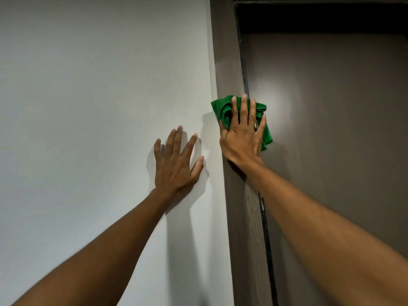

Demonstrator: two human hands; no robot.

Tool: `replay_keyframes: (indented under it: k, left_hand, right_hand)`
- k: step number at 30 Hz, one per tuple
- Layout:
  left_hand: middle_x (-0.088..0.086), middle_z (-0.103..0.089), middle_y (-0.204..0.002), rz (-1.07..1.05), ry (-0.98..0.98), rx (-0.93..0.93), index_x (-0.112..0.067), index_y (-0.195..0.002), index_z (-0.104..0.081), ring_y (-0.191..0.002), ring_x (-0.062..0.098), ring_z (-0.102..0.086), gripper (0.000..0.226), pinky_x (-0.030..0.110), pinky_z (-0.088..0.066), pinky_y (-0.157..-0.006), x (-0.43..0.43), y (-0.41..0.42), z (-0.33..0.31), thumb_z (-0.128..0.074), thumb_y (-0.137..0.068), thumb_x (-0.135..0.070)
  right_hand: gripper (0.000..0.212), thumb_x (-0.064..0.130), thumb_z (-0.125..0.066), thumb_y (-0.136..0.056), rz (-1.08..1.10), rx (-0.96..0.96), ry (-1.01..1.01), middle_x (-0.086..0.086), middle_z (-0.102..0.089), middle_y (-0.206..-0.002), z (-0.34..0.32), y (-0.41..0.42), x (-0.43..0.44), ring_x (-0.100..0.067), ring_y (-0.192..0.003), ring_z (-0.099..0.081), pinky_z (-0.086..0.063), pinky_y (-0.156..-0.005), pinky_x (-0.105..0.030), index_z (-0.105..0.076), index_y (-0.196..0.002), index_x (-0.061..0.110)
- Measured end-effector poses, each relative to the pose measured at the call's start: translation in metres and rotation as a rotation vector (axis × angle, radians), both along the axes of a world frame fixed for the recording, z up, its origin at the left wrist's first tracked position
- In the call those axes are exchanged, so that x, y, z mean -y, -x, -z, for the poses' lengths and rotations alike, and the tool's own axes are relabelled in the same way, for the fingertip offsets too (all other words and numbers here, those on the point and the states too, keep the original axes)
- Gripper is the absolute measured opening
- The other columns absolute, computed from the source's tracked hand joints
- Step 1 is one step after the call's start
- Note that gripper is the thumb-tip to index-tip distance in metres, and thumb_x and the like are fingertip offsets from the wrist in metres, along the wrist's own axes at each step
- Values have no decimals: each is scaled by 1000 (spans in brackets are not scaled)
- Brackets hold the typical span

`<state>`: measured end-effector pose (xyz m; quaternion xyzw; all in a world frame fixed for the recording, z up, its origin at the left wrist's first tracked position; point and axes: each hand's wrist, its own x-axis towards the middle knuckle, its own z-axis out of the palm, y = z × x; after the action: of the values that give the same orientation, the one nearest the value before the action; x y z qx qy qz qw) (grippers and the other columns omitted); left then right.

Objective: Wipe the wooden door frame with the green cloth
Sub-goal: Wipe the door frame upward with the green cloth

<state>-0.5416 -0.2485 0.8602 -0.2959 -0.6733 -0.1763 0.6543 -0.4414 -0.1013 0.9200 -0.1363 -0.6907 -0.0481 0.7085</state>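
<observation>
A dark brown wooden door frame (229, 62) runs upright through the middle of the view. My right hand (241, 138) lies flat on a crumpled green cloth (223, 109) and presses it against the frame at mid height. The cloth spills over onto the door on the right and a little onto the wall on the left. My left hand (174, 162) rests flat on the white wall, fingers spread, holding nothing, a short way left of the frame.
A white wall (88, 107) fills the left half. A closed brown door (331, 129) fills the right half, with a black seal strip (245, 74) along the frame's inner edge. The frame's top bar (309, 0) crosses the upper right.
</observation>
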Motion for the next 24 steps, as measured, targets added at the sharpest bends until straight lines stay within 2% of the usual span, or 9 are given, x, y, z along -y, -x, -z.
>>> replay_keyframes:
  k: [4,11,16,20,24]
  left_hand:
    - [7,-12,-166,8,-8,18,-31,-154,-21,-154,24,-8,65,52,3,-121,-1,5,-20,-27,-95,-59]
    - [4,-5,-167,26,4,21,-32,-156,-15,-154,21,-2,66,52,4,-123,-5,7,-14,-20,-95,-59]
    - [4,-6,-167,38,-13,20,-33,-155,-17,-154,21,-2,66,50,4,-123,0,15,-15,-21,-95,-60]
    - [8,-11,-167,5,-47,-14,-30,-155,-20,-154,24,-7,66,51,-2,-123,4,8,-23,-26,-95,-57]
    - [9,-10,-167,-15,-25,11,-29,-155,-20,-154,25,-7,65,51,-1,-123,4,-4,22,-31,-96,-54]
  right_hand:
    - [68,44,-30,-100,-15,-20,49,-7,4,-166,-40,0,3,-26,-152,7,3,-120,-56,1,-156,18]
    - [68,44,-26,-101,25,-51,95,-9,9,-165,-102,-2,5,-28,-151,11,5,-119,-56,5,-155,17]
    - [64,43,-23,-102,32,32,18,-7,7,-165,-128,3,9,-27,-152,11,3,-121,-58,2,-156,20]
    - [64,44,-27,-101,28,50,-102,-6,1,-166,-105,-5,12,-25,-152,5,2,-121,-56,-4,-156,21]
    - [66,42,-29,-100,22,71,-100,-7,0,-166,-29,-3,15,-25,-153,3,0,-122,-55,-3,-156,20]
